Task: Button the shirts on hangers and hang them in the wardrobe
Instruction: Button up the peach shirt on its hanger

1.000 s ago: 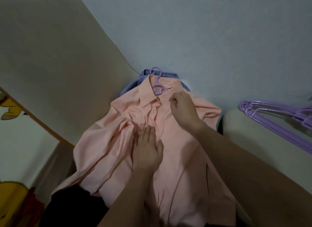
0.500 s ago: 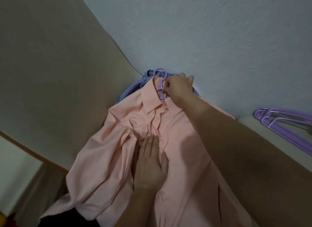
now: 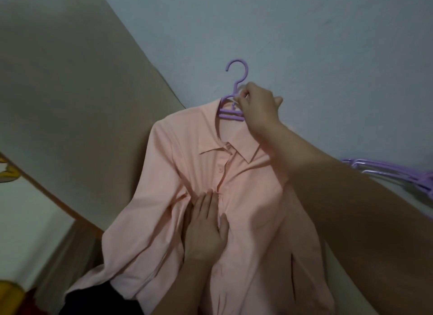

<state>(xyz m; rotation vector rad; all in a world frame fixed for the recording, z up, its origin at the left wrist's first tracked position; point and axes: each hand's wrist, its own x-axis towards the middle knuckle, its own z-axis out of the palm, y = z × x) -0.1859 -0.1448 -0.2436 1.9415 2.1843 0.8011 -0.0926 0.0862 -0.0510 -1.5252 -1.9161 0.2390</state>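
A peach-pink buttoned shirt [image 3: 246, 192] hangs on a purple plastic hanger [image 3: 235, 89], lifted up in front of a pale blue wall. My right hand [image 3: 257, 106] grips the hanger's neck just below its hook, above the collar. My left hand [image 3: 206, 228] lies flat with straight fingers against the shirt's chest beside the button placket. The shirt's left sleeve hangs in folds down toward the lower left.
A bunch of spare purple hangers [image 3: 398, 174] lies on a pale surface at the right. A beige panel [image 3: 70, 92] slants across the left. A dark garment [image 3: 98, 300] shows at the bottom left.
My right hand took hold of the hanger and raised the shirt up off the pile; the blue checked shirt beneath it is out of sight. My left hand stays on the chest.
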